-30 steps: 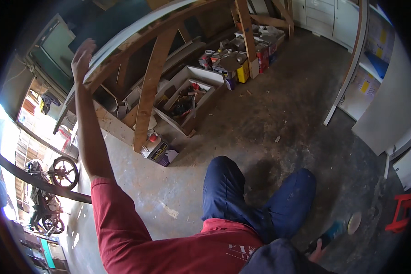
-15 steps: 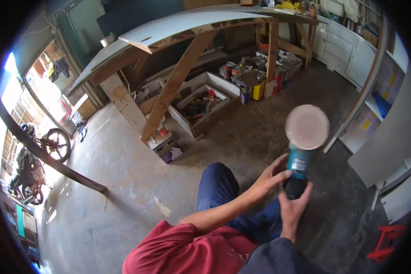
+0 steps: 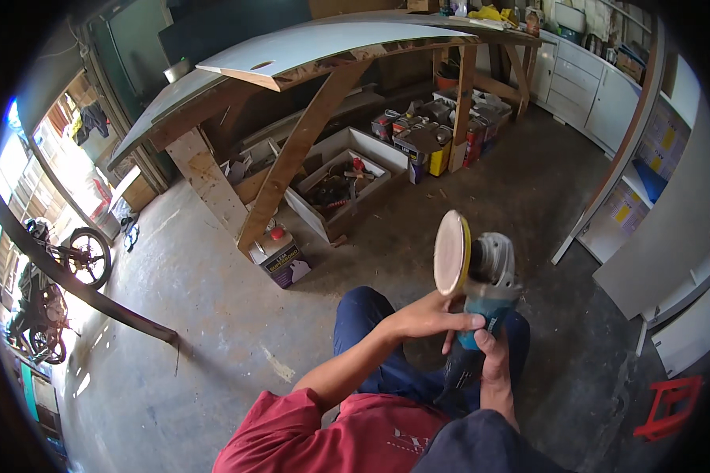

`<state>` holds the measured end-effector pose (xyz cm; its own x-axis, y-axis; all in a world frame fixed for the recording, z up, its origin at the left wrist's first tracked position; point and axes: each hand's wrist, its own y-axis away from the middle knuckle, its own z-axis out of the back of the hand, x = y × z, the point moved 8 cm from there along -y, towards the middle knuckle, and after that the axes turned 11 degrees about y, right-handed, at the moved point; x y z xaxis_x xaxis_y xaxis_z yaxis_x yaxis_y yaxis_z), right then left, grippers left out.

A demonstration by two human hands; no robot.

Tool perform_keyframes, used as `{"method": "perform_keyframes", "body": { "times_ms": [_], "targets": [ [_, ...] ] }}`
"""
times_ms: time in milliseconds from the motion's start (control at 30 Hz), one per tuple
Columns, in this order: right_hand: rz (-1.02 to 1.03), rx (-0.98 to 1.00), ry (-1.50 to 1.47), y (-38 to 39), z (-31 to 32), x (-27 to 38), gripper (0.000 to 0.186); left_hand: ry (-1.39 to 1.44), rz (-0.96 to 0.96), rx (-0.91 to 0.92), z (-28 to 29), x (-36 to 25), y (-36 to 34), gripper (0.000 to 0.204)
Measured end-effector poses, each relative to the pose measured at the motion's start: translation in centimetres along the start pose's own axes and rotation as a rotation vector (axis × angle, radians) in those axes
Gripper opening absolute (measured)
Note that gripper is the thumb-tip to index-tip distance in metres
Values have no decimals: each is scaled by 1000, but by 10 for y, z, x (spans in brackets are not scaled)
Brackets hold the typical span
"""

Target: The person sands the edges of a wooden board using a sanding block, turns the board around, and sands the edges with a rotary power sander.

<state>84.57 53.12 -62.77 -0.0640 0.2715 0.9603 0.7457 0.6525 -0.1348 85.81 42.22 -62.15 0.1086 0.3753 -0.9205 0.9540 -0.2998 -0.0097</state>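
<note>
I hold an angle grinder (image 3: 491, 311) with a teal body, black rear end and grey metal gear head between my two hands, above my knees. A round sanding disc (image 3: 450, 254) with a pale, worn face and a yellow backing rim is fitted on it, standing nearly upright and turned to the left. My left hand (image 3: 434, 317) closes round the teal body just below the disc, its thumb pointing right. Lower down, my right hand (image 3: 494, 359) grips the body from the right side. Some of its fingers are hidden behind the tool.
Ahead stands a wooden workbench (image 3: 323, 91) with a white board (image 3: 331, 43) on top. Beneath it lie a tool drawer (image 3: 327, 225), several cans and a metal can (image 3: 282, 260). Cabinet panels (image 3: 663, 260) and a red frame (image 3: 669, 408) are at right; motorbikes (image 3: 47, 292) at left.
The grinder has come left and closer to me. Its disc has turned from facing me to nearly edge-on, facing left, and both hands have moved with it.
</note>
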Motion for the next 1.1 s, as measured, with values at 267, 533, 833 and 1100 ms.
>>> {"method": "perform_keyframes", "body": {
  "times_ms": [267, 533, 833, 1100],
  "targets": [
    [122, -313, -17, -28, 33, 49, 54, -395, -232, -270, -1, 31, 42, 20],
    [332, -656, 123, -22, 43, 59, 58, -714, -382, -644, -3, 22, 52, 22],
    [276, -699, 222, -26, 47, 58, 45, -892, -666, -596, -28, 21, 57, 15],
    [261, -524, 465, -31, 53, 76, 46, -916, -668, -646, 29, -57, 87, 12]
  ]
}}
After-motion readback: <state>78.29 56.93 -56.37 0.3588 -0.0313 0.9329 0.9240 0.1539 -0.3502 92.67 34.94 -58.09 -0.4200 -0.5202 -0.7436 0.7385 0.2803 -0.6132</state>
